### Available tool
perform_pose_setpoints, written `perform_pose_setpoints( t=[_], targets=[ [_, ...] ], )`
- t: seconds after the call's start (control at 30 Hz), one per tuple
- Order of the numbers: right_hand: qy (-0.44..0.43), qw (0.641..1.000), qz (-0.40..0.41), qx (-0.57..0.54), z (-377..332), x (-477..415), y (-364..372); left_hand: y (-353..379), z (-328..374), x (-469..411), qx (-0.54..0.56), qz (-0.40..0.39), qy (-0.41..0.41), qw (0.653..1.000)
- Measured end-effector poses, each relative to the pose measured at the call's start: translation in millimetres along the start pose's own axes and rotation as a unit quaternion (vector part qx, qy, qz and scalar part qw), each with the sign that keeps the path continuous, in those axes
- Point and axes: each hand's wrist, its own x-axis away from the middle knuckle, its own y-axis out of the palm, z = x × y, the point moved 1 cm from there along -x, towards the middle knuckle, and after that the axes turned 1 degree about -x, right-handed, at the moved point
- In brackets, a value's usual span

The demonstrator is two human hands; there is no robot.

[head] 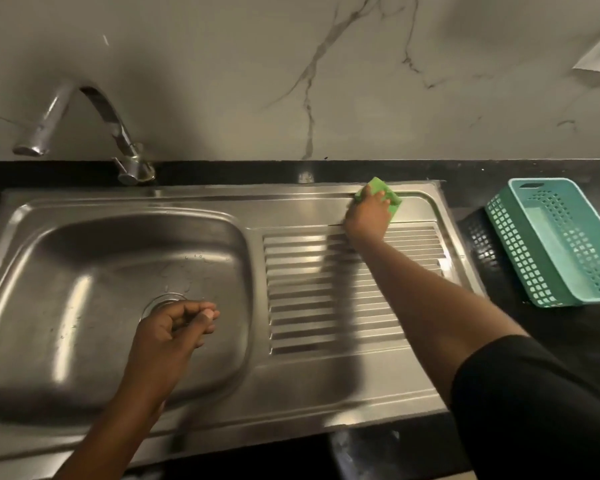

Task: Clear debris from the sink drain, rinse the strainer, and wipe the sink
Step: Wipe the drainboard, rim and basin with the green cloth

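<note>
A steel sink (pixel 84 382) with a ribbed drainboard (pixel 312 306) fills the view. My right hand (pixel 366 220) grips a green sponge (pixel 394 202) and holds it against the drainboard's far rim. My left hand (pixel 174 327) hovers over the basin with its fingers loosely curled, and I see nothing in it. It covers most of the drain (pixel 160 301); only the drain's metal ring shows at its far left. The strainer itself is hidden. A few water drops lie on the basin floor.
A chrome tap (pixel 84 119) rises at the back left with its spout over the basin's left side. A teal perforated basket (pixel 561 244) stands on the black counter (pixel 499 282) to the right of the sink. A marble wall runs behind.
</note>
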Motion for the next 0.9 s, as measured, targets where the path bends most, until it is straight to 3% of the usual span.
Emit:
perform_pose_setpoints(
  t=[0.23,0.33,0.43,0.63,0.9],
  targets=[
    [-0.213,0.973,-0.085,0.019,-135,110,73,-25,0,-5,0.018,0.017,-0.017,1.0],
    [-0.243,0.963,-0.114,0.024,-165,134,85,-40,2,-5,0.027,0.036,-0.011,0.999],
    [-0.32,0.934,-0.132,0.082,-149,127,71,-53,4,-2,0.053,0.042,-0.012,0.998],
    [-0.473,0.839,-0.185,0.197,-103,154,62,-63,4,17,0.044,0.059,-0.028,0.997],
    [-0.476,0.843,-0.206,0.141,-48,213,41,-70,-1,56,0.068,0.113,-0.037,0.991]
  ],
)
